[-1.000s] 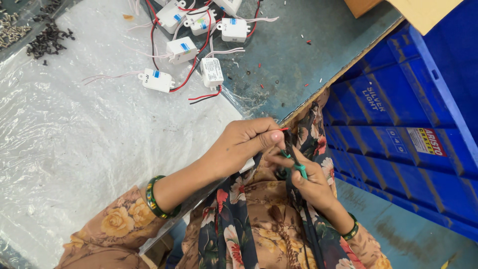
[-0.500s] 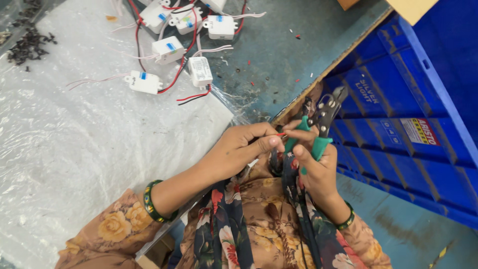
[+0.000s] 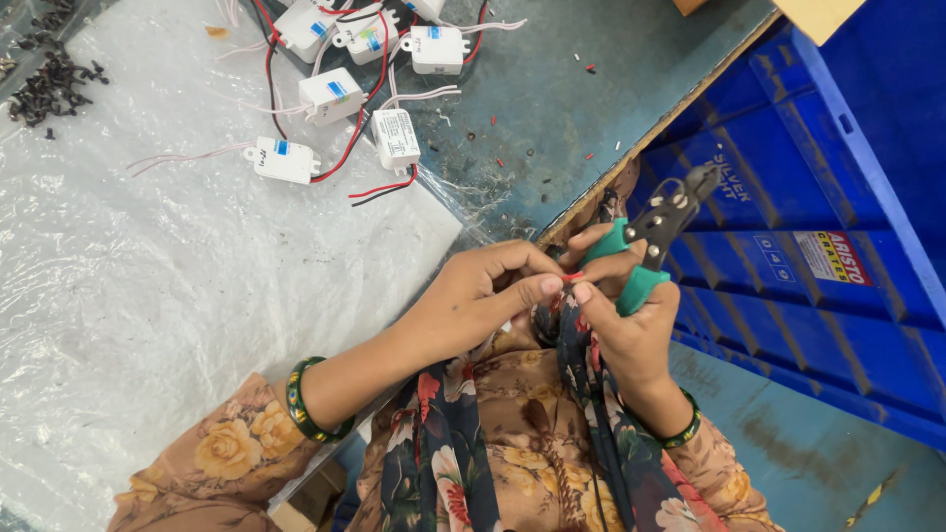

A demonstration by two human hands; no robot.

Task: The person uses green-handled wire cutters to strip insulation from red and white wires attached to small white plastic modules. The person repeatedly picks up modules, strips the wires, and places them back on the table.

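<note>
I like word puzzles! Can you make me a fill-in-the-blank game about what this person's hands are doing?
1. The right hand holds pliers with ____ handles.
2. The left hand pinches a small ____ bit between its fingertips.
3. The white boxes on the table have red, black and white ____ coming out.
4. Beside the table stands a big ____ crate.

Missing words: green; red; wires; blue

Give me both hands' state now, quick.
Left hand: closed, fingertips pinching a small red wire end.
Right hand: closed around green-handled metal pliers, fingertips also at the wire end.
</note>
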